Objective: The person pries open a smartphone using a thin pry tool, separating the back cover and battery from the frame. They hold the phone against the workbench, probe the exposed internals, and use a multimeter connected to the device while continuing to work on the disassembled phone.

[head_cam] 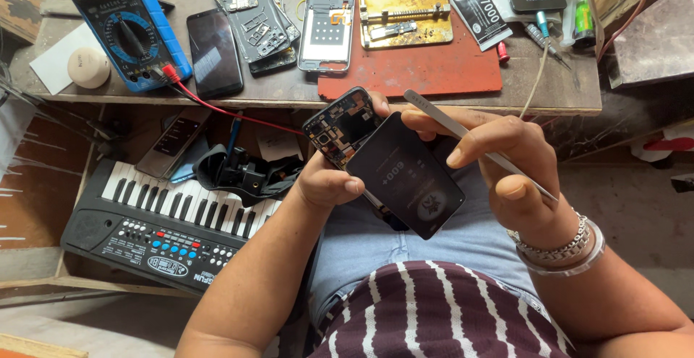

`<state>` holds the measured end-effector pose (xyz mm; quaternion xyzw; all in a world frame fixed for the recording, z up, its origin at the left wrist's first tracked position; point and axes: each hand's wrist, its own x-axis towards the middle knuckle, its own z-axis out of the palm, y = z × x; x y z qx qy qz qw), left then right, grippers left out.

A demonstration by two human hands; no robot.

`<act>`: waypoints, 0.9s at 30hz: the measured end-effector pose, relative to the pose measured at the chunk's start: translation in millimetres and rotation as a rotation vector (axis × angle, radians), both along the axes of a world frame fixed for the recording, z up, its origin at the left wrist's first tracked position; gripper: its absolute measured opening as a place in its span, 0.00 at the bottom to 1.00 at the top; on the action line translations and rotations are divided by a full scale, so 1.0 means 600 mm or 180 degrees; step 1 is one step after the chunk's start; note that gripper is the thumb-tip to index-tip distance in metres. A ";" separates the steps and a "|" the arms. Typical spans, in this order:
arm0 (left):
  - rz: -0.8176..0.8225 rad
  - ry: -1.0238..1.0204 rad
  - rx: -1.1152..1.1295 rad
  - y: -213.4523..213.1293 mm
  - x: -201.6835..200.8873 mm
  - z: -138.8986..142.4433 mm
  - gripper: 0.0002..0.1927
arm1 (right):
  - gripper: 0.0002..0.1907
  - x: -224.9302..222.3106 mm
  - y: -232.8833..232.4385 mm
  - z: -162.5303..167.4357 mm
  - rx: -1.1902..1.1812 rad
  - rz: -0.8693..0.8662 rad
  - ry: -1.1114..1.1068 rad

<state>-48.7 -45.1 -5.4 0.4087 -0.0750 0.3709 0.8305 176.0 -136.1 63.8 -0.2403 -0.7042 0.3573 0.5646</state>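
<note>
Over my lap I hold an opened phone (pixel 341 128) with its circuit boards showing. My left hand (pixel 327 183) grips it from below, thumb on its edge. A flat black battery (pixel 405 175) lies tilted over the phone's lower half. My right hand (pixel 499 163) pinches the battery's upper right edge with the fingertips and also holds metal tweezers (pixel 441 114), which run from above the battery back across the palm toward the wrist.
The workbench (pixel 289 89) ahead carries a red mat (pixel 419 69) with a brass board holder (pixel 405 16), a phone frame (pixel 327 22), dismantled phone parts (pixel 256 14), a dark phone (pixel 215 50) and a blue multimeter (pixel 123 25). A small keyboard (pixel 166 228) sits lower left.
</note>
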 end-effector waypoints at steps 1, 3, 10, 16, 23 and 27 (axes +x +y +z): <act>-0.0001 0.0020 0.0034 0.000 0.000 0.000 0.41 | 0.29 0.000 -0.002 -0.001 0.0006 -0.0009 0.0011; -0.0024 0.0048 0.0123 0.002 -0.001 0.002 0.41 | 0.28 0.000 -0.003 -0.004 0.0031 -0.0017 0.0034; -0.0069 0.0135 0.0133 0.004 0.002 0.010 0.41 | 0.28 0.002 -0.001 -0.009 0.0054 -0.0034 0.0076; -0.0153 0.0153 0.0222 0.005 0.001 0.016 0.40 | 0.29 0.002 -0.004 -0.007 0.0074 -0.0102 0.0019; -0.0054 0.0166 0.0197 0.007 0.002 0.007 0.41 | 0.28 0.001 -0.002 -0.010 0.0071 -0.0093 0.0080; 0.0008 0.0182 0.0277 0.008 0.000 0.003 0.41 | 0.28 0.001 0.000 -0.011 0.0075 -0.0076 0.0104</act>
